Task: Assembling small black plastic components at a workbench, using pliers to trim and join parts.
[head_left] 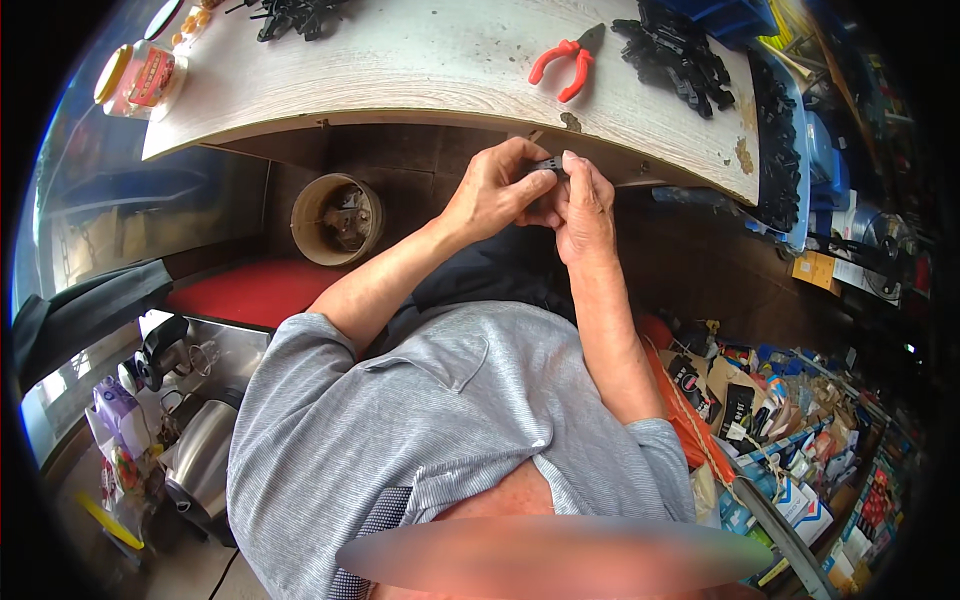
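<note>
Close together at the table's near edge, both my hands pinch one small black plastic part (547, 165). My left hand (498, 185) grips it between thumb and forefinger from the left. From the other side the thumb and fingers of my right hand (586, 205) close on it. Much of the part is hidden behind my fingers. Beyond my hands, pliers (568, 64) with red handles lie on the pale wooden table (400, 70). A pile of similar-looking black parts (680, 58) lies to their right, and another black heap (290, 14) is at the far left.
A yellow-lidded jar (138, 80) stands at the table's left end. Under the table is a round bucket (338, 220). At right, a blue crate (798, 150) holds many black parts. A steel kettle (203, 455) is at lower left; mixed packages (790, 430) fill the lower right.
</note>
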Demonstrator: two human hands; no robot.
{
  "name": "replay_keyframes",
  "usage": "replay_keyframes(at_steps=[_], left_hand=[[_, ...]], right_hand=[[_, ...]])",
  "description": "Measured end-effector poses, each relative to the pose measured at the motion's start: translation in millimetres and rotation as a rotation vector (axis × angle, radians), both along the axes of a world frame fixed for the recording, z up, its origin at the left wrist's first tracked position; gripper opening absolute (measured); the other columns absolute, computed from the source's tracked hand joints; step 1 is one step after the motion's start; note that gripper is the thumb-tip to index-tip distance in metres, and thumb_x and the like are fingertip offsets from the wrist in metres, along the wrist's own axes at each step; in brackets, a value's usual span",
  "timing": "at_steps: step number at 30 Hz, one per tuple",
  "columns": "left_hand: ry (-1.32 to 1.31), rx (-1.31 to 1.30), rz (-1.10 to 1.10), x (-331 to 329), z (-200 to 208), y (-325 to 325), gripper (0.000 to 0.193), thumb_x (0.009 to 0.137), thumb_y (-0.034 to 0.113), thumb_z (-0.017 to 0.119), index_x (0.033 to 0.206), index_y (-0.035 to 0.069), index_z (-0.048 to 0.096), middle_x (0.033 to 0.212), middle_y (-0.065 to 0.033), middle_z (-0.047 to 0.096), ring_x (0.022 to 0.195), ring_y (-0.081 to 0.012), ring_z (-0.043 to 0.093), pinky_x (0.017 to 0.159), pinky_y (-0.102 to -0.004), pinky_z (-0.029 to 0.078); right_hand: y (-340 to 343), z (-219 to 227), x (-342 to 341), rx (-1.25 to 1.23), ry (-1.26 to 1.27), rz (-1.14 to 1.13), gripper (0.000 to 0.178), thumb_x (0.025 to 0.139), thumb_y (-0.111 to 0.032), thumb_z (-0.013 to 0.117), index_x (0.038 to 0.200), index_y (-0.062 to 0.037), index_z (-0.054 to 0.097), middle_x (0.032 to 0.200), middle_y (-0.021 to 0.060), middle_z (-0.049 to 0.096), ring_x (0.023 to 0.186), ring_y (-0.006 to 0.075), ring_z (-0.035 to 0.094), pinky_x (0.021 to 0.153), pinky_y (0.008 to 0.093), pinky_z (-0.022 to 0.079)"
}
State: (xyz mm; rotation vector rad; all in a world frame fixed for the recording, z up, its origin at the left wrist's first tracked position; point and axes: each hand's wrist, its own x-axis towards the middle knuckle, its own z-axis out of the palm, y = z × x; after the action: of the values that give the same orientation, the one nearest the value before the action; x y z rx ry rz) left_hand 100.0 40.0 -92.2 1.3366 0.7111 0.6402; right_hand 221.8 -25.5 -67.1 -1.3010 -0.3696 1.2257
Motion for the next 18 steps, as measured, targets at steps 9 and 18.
replay_keyframes(at_steps=[9, 18], left_hand=[[-0.352, -0.835, -0.096, -3, -15, 0, 0.023, 0.1, 0.024, 0.053, 0.099, 0.002, 0.058, 0.078, -0.0029, 0.059, 0.063, -0.0089, 0.052, 0.051, -0.024, 0.045], [-0.404, -1.073, -0.169, -5, -24, -1, 0.043, 0.104, 0.035, 0.037, 0.099, -0.003, 0.057, 0.076, -0.0031, 0.057, 0.057, -0.0088, 0.047, 0.048, -0.0219, 0.044]], right_hand=[[-6, -14, 4, 0.006, 0.026, 0.013, 0.03, 0.097, -0.031, 0.056, 0.076, -0.0104, 0.05, 0.055, -0.0024, 0.041, 0.042, 0.0101, 0.042, 0.039, 0.0282, 0.047], [-7, -16, 1, -0.04, 0.038, 0.015, 0.029, 0.097, -0.033, 0.056, 0.083, -0.0079, 0.053, 0.063, 0.0027, 0.055, 0.05, 0.0157, 0.061, 0.04, 0.0253, 0.048]])
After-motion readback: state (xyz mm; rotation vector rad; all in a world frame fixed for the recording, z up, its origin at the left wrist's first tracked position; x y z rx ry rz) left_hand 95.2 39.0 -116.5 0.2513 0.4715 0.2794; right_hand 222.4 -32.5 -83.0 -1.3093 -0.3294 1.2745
